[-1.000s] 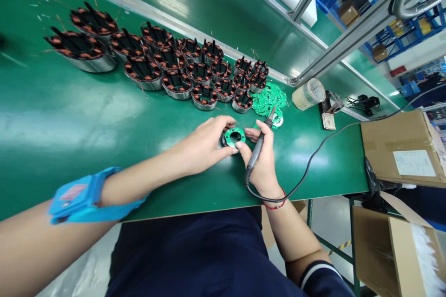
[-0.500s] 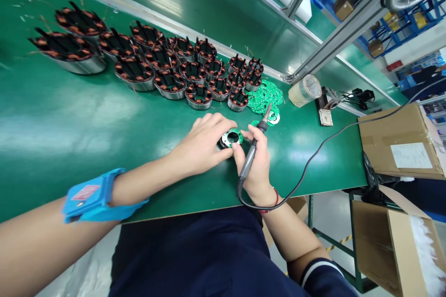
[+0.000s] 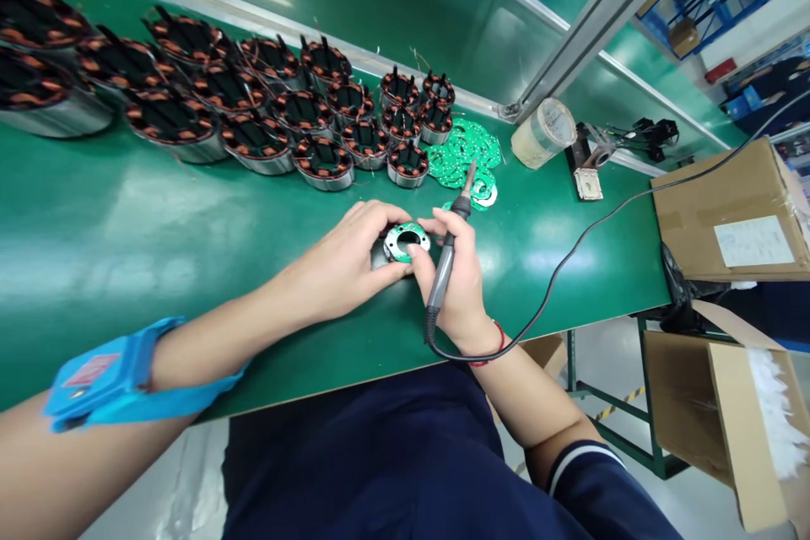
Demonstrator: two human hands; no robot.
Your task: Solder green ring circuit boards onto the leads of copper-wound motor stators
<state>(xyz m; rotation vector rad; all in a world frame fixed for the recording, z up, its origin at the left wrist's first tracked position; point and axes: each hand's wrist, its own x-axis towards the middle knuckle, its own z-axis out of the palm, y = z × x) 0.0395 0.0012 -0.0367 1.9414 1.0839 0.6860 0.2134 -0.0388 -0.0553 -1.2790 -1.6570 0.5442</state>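
Note:
My left hand (image 3: 345,266) is wrapped around the side of a motor stator (image 3: 379,256), mostly hidden by my fingers. A green-and-white ring-shaped circuit board (image 3: 391,246) lies on top of it, its dark centre hole facing up. My right hand (image 3: 465,291) carries a soldering iron (image 3: 442,272) slanted across the palm, tip pointing away from me. With thumb and fingertips, the same hand touches the circuit board's right and near edges. The iron's tip is apart from the board, near a pile of loose green ring boards (image 3: 465,152).
Several copper-wound stators (image 3: 304,114) stand in rows along the back left. Behind the ring boards are a tape-wrapped roll (image 3: 542,135) and a soldering stand (image 3: 585,169). The iron's black cable (image 3: 557,278) runs right past a cardboard box (image 3: 721,211). An open carton (image 3: 683,405) sits below.
The view has shifted, so the stator rows appear farther left. Both hands keep their hold, and the circuit board shows more of its white face, with my right thumb over its near edge.

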